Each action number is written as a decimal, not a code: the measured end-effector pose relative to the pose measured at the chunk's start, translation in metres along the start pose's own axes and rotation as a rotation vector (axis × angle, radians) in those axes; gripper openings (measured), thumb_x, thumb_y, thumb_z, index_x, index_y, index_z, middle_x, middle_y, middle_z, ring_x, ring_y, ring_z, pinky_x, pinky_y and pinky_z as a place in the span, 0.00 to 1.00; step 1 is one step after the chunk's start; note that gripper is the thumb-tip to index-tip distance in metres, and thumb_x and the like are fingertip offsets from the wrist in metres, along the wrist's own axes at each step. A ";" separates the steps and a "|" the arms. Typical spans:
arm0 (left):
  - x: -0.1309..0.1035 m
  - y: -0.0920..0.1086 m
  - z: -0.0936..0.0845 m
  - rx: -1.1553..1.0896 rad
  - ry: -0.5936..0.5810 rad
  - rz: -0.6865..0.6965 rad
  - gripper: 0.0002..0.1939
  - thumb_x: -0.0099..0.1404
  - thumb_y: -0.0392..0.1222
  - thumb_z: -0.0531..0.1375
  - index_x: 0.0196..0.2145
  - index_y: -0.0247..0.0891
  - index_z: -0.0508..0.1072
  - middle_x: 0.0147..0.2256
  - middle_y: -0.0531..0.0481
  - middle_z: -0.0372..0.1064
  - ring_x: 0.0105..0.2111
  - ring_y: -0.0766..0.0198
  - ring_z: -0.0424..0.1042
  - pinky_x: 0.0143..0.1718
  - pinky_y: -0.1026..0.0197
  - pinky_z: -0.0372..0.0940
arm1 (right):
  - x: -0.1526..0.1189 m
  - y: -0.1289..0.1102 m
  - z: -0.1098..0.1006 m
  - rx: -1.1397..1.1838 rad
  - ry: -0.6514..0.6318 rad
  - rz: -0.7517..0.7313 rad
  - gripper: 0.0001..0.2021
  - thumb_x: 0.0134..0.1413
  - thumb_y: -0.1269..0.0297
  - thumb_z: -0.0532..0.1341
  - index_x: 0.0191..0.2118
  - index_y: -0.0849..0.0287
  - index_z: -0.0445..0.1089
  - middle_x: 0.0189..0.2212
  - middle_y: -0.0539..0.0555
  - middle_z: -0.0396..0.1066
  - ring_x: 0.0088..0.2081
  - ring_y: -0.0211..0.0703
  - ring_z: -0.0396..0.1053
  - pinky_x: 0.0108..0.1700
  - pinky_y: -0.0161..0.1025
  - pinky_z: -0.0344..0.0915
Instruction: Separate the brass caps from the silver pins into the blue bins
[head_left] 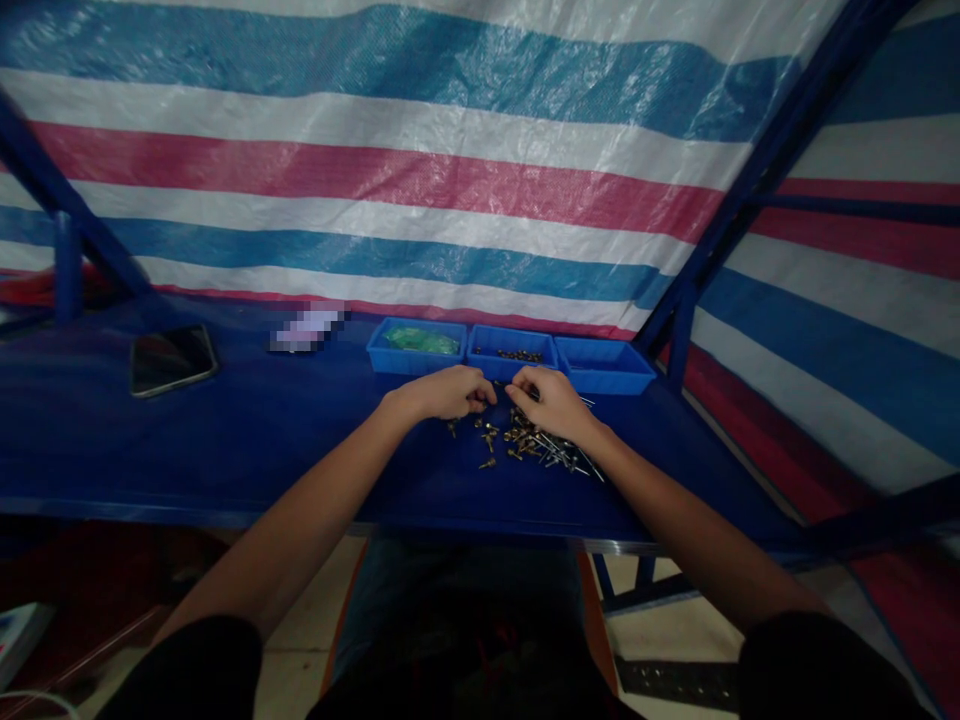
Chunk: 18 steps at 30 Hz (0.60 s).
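Note:
My left hand (454,393) hovers over the blue table with its fingers curled together. Close to it on the right, my right hand (553,402) has thumb and fingers pinched. Whatever either hand holds is too small or hidden to make out. Beneath and beside my right hand lies a loose pile of small brass-coloured fittings (519,436) mixed with thin silver pins (559,455). A few brass pieces (488,463) are scattered to the left of the pile. Just behind my hands, the middle blue bin (512,367) holds small brass-coloured parts (523,355).
A left blue bin (409,364) contains a green plastic bag (422,341); a right blue bin (606,381) stands beside the middle one. Farther left are a phone (173,360) and a blurred pale item (306,330). Striped sheeting (390,185) and blue frame bars (780,165) border the table.

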<state>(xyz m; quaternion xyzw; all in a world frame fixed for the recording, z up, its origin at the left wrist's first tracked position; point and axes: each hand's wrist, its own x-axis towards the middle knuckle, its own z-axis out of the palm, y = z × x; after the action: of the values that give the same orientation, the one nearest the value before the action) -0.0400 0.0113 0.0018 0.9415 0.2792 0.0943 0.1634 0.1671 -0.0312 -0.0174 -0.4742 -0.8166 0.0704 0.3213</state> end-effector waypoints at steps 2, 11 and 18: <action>-0.001 -0.003 0.000 -0.022 -0.004 -0.032 0.19 0.53 0.27 0.55 0.39 0.38 0.79 0.31 0.49 0.76 0.28 0.65 0.72 0.30 0.66 0.62 | 0.001 0.002 -0.003 0.004 0.032 0.007 0.08 0.57 0.63 0.58 0.27 0.58 0.67 0.24 0.50 0.68 0.27 0.39 0.63 0.31 0.36 0.55; 0.007 0.003 0.009 -0.260 0.186 -0.131 0.07 0.54 0.36 0.58 0.32 0.35 0.75 0.23 0.52 0.72 0.23 0.67 0.69 0.26 0.66 0.60 | -0.001 0.000 -0.002 0.016 -0.017 -0.042 0.05 0.56 0.63 0.59 0.36 0.58 0.69 0.24 0.49 0.67 0.28 0.39 0.64 0.33 0.37 0.57; 0.010 0.022 0.007 -0.673 0.314 -0.253 0.07 0.58 0.42 0.59 0.30 0.34 0.72 0.26 0.50 0.71 0.26 0.67 0.68 0.28 0.65 0.61 | -0.003 -0.003 -0.004 0.071 0.034 -0.124 0.13 0.56 0.59 0.61 0.45 0.58 0.67 0.27 0.48 0.66 0.30 0.40 0.65 0.34 0.38 0.60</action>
<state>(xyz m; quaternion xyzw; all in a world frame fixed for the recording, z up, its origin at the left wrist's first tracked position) -0.0189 -0.0020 0.0044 0.7677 0.3680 0.3024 0.4287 0.1684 -0.0363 -0.0147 -0.4122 -0.8359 0.0713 0.3554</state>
